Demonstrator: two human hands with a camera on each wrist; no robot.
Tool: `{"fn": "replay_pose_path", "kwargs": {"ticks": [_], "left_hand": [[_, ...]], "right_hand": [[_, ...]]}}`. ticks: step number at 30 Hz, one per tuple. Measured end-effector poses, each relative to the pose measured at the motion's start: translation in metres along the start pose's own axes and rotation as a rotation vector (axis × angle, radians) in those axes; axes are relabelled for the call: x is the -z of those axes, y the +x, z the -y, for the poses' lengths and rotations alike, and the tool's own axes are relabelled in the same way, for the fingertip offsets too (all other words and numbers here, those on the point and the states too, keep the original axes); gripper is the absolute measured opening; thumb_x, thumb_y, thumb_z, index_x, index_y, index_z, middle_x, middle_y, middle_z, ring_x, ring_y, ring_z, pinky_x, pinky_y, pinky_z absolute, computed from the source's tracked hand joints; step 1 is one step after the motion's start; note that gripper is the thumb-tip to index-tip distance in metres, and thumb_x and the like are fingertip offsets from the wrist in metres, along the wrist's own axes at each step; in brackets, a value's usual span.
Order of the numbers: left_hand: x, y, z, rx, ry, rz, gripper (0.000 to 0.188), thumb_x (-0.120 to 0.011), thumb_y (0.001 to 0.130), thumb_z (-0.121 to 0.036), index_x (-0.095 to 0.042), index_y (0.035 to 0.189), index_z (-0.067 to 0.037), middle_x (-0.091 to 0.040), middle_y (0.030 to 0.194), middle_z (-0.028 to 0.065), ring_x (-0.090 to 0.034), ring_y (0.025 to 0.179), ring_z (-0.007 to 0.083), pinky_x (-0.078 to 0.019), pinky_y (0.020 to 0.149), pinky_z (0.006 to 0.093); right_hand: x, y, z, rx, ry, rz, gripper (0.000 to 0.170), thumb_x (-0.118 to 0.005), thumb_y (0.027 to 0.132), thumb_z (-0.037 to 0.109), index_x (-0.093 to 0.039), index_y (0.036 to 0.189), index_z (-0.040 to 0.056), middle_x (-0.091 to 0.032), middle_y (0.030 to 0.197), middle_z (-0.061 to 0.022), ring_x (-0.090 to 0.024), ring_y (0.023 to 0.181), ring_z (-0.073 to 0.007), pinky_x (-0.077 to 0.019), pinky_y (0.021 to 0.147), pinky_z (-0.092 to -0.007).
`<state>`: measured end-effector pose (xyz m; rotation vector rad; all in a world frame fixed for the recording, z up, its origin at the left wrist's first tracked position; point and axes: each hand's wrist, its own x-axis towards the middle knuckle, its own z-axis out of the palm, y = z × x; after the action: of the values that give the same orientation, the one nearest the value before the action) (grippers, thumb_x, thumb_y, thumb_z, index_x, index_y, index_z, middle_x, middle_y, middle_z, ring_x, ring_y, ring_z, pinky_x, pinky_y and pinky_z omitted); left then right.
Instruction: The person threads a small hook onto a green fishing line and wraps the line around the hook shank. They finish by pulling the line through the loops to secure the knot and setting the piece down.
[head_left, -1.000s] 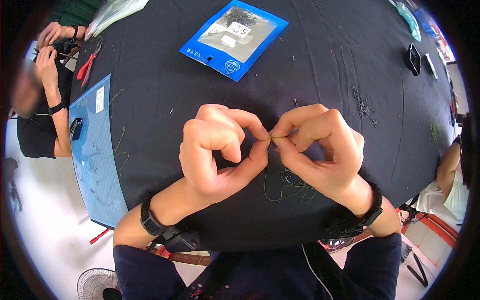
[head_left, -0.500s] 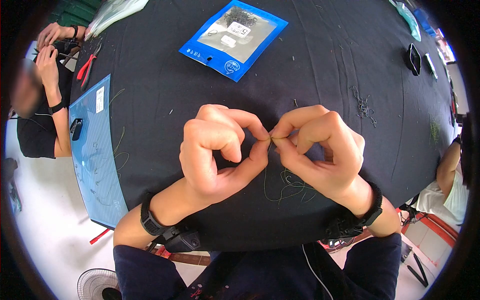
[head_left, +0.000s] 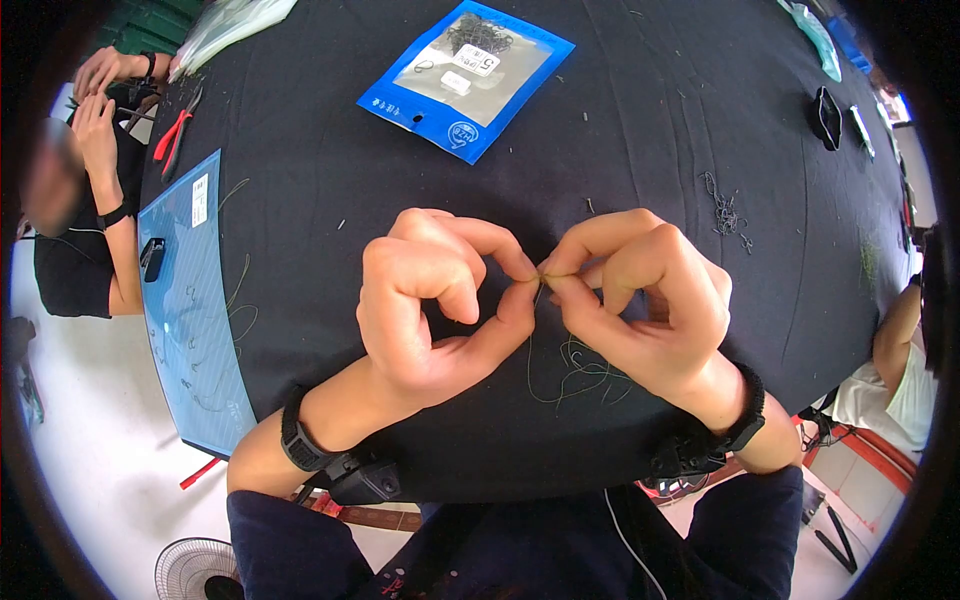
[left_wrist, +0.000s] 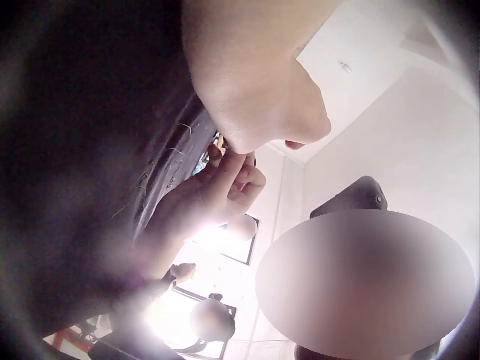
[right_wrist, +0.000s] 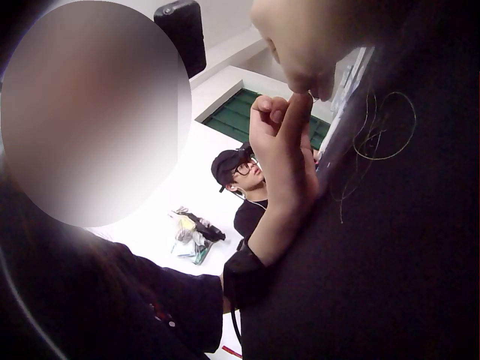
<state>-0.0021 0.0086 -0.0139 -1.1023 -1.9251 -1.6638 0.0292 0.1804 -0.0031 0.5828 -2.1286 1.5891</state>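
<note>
In the head view, my left hand (head_left: 420, 300) and right hand (head_left: 650, 300) meet fingertip to fingertip over the black cloth. Each pinches a thin green fishing line (head_left: 530, 375) between thumb and index finger, the other fingers curled back. What lies right between the fingertips is too small to make out. From the pinch the line drops and loops loosely on the cloth below the right hand. The right wrist view shows a loop of this line (right_wrist: 415, 124) beside the hands. In the left wrist view, the left hand (left_wrist: 255, 97) partly covers the fingertips.
A blue-edged bag (head_left: 400, 108) of small black hooks lies ahead. At left are a blue board (head_left: 185, 300) with hooks and lines on it, and red-handled pliers (head_left: 172, 138). A dark tangle of small pieces (head_left: 728, 212) lies right. Other people sit at both sides.
Both hands keep the same pinch in nearly the same place. The right hand's curled middle finger has shifted slightly to the right.
</note>
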Motion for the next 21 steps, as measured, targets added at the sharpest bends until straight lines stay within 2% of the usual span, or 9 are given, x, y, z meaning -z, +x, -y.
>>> {"fn": "replay_pose_path", "kwargs": {"ticks": [1, 4, 21], "left_hand": [[0.0004, -0.0001, 0.0003, -0.003, 0.001, 0.002, 0.042, -0.073, 0.066, 0.015, -0.041, 0.082, -0.007, -0.046, 0.079, 0.0059, -0.067, 0.075, 0.0220, -0.0423, 0.057, 0.0243], [0.0046, 0.0003, -0.0041, 0.054, 0.083, 0.099, 0.056, -0.070, 0.063, 0.017, -0.034, 0.092, -0.013, -0.041, 0.077, 0.0020, -0.065, 0.073, 0.0234, -0.0435, 0.067, 0.0326], [0.0053, 0.0015, -0.0045, 0.057, 0.080, 0.121, 0.054, -0.070, 0.064, 0.015, -0.034, 0.091, -0.014, -0.041, 0.077, 0.0022, -0.065, 0.072, 0.0231, -0.0423, 0.065, 0.0329]], "right_hand": [[0.0001, 0.0001, -0.0002, 0.003, -0.003, 0.001, 0.026, -0.070, 0.065, -0.013, -0.050, 0.071, 0.0026, -0.062, 0.077, -0.0095, -0.059, 0.063, -0.0163, -0.0476, 0.056, -0.0244], [0.0003, 0.0000, -0.0006, 0.010, -0.004, 0.004, 0.026, -0.070, 0.065, -0.013, -0.050, 0.070, 0.0025, -0.062, 0.077, -0.0098, -0.060, 0.063, -0.0171, -0.0477, 0.056, -0.0246], [0.0005, -0.0004, 0.0018, -0.025, -0.005, 0.032, 0.026, -0.070, 0.064, -0.012, -0.050, 0.070, 0.0032, -0.063, 0.080, -0.0103, -0.061, 0.066, -0.0186, -0.0482, 0.058, -0.0250]]}}
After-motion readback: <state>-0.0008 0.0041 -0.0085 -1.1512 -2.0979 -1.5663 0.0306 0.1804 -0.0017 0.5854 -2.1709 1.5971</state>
